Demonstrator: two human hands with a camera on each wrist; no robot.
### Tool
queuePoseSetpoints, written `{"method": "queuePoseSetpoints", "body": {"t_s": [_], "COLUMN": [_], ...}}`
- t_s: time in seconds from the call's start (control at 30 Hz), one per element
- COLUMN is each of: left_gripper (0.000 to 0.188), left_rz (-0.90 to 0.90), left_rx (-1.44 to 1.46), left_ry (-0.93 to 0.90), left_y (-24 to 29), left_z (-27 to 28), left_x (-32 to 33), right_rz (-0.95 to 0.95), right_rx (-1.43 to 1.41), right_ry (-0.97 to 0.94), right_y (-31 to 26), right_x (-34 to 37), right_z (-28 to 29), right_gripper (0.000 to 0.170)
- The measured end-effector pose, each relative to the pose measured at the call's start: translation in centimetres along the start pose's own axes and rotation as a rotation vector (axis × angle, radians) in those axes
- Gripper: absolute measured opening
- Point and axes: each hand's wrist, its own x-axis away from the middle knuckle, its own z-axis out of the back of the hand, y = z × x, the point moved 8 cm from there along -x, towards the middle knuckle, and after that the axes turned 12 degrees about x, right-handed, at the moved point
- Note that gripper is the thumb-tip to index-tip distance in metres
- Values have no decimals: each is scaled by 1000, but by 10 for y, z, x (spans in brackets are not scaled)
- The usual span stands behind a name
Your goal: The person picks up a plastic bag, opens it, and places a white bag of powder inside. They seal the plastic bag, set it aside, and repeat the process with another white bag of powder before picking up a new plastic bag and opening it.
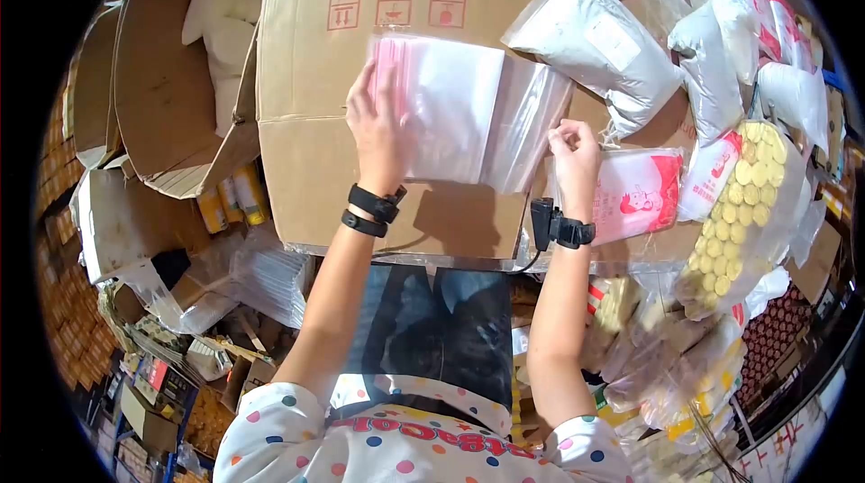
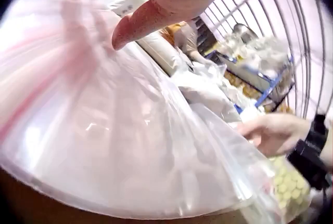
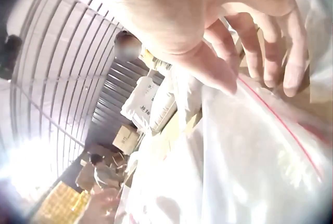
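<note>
Closest to me in the head view is the person's dotted shirt (image 1: 405,458), with two bare forearms reaching forward over a broad sheet of printed cardboard (image 1: 311,168). I see the left hand (image 1: 378,127) resting on a stack of clear bags (image 1: 450,109), its grip apart, the fingers extended near the pink-striped edge. The right hand (image 1: 577,154) has its grip together, thumb and finger pinching the edge of a loose clear bag (image 1: 523,132), which fans out to the right of the stack. Both lie on the cardboard. Just beside the right wrist is a pink-printed pack (image 1: 635,199); beyond that hand sits a filled white bag (image 1: 599,46). Farther right I have a bag of yellow rounds (image 1: 739,204), and left of the cardboard an open carton (image 1: 162,68) holding something white.

My wrist views add the room: curved bars (image 3: 57,63) overhead, a dark ribbed panel (image 3: 117,91), a small brown box (image 3: 125,139) and a distant person (image 3: 104,176). The left wrist view also gives me a blue-edged rack (image 2: 268,86). The right wrist view shows a red line along the loose bag, hard to pick out from the head.

From the head, the right fingertips are partly hidden by their own curl. Glare washes out the plastic, the left wrist view crops that hand at the top, and a black rim cuts off the head view's corners.
</note>
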Motion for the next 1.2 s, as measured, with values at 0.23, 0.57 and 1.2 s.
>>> {"method": "queuePoseSetpoints", "body": {"t_s": [0.23, 0.57, 1.2], "left_gripper": [86, 88, 44], "left_rz": [-207, -348, 116], "left_rx": [-136, -318, 953], "left_ry": [-566, -512, -464], "left_y": [71, 57, 165], "left_z": [-107, -119, -22], "left_x": [63, 74, 56], "right_rz": [-70, -267, -9], "right_rx": [396, -366, -634], "right_ry": [148, -128, -308], "right_y": [-16, 33, -105], "right_x": [3, -10, 81], "right_z": [-8, -34, 68], "right_gripper": [71, 19, 16]}}
